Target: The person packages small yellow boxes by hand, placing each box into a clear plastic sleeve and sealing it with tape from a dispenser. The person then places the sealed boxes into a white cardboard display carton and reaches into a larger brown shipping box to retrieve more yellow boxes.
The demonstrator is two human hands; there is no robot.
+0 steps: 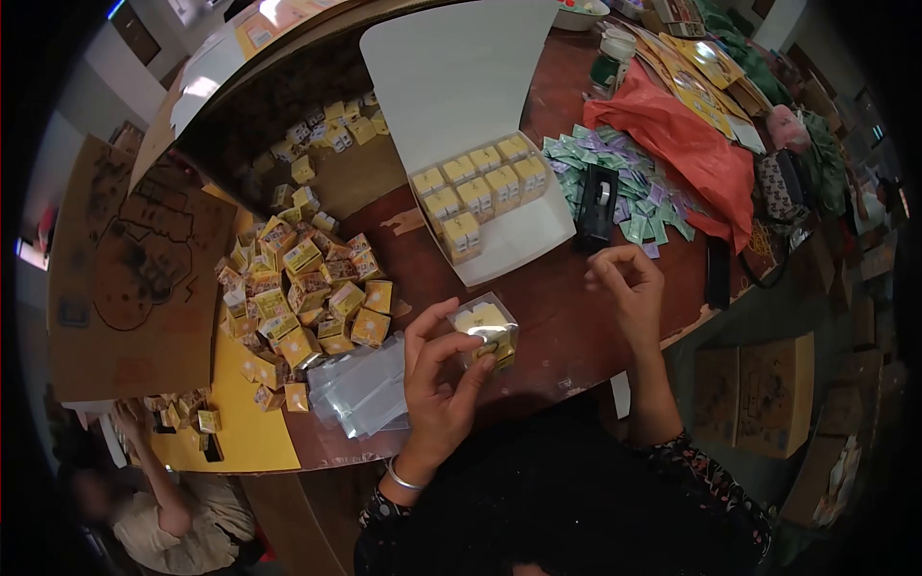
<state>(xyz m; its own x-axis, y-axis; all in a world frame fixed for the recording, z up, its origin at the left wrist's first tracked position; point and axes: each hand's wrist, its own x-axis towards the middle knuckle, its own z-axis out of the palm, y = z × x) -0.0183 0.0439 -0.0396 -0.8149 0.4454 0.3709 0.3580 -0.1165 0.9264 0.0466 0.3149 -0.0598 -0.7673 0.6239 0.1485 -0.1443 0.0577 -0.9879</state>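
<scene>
My left hand point(440, 389) grips a clear plastic box point(487, 331) with small yellow cartons inside, above the table's front edge. My right hand point(631, 293) is raised to the right of it, thumb and fingers pinched together; what they hold, if anything, is too small to make out. Just beyond that hand stands a black tape dispenser point(597, 206). An open white carton point(523, 230) behind the clear box holds rows of similar packed clear boxes. Flat clear plastic sleeves point(360, 389) lie left of my left hand.
A heap of small yellow cartons point(303, 288) lies left, before a large cardboard box point(355, 178) on its side. Green and purple sachets point(653, 182) spread beside a red plastic bag point(687, 139). A jar point(612, 60) stands behind. Another person's hand point(132, 420) is at far left.
</scene>
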